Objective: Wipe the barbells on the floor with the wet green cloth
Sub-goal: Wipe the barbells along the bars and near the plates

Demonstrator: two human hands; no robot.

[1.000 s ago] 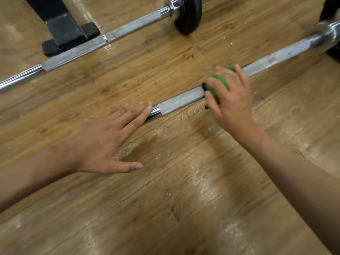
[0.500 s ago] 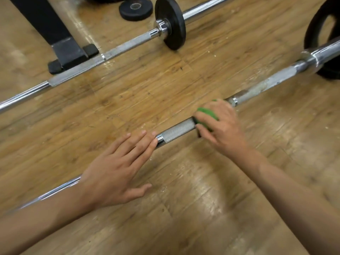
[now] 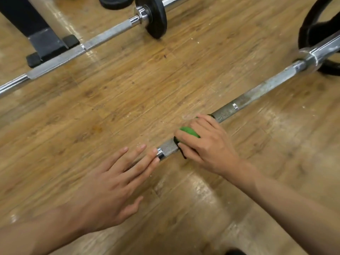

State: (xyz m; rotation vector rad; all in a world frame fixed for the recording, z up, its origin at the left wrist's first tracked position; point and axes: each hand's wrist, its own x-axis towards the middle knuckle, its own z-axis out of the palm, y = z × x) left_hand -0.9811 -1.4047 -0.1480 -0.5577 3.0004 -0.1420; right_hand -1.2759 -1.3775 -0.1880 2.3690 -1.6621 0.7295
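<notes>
Two steel barbells lie on a wooden floor. The near barbell (image 3: 257, 92) runs from the lower left to a black plate at the right edge. My right hand (image 3: 204, 144) grips the green cloth (image 3: 189, 131), wrapped round this bar's knurled middle. My left hand (image 3: 112, 183) lies flat with straight fingers, its fingertips resting on the same bar just left of the cloth. The bar's left stretch is hidden under my left hand and arm. The far barbell (image 3: 73, 52) crosses the upper left and carries a small black plate (image 3: 156, 17).
A black bench foot (image 3: 46, 45) stands behind the far barbell at the upper left. A loose small black plate (image 3: 116, 1) lies at the top edge. A large black plate (image 3: 320, 34) sits on the near bar's right end. Bare wooden floor (image 3: 147, 89) separates the two bars.
My right hand has slid the green cloth leftward along the near bar, towards my left hand. The gap of bare knurling between them has shrunk. My left hand stayed on the bar.
</notes>
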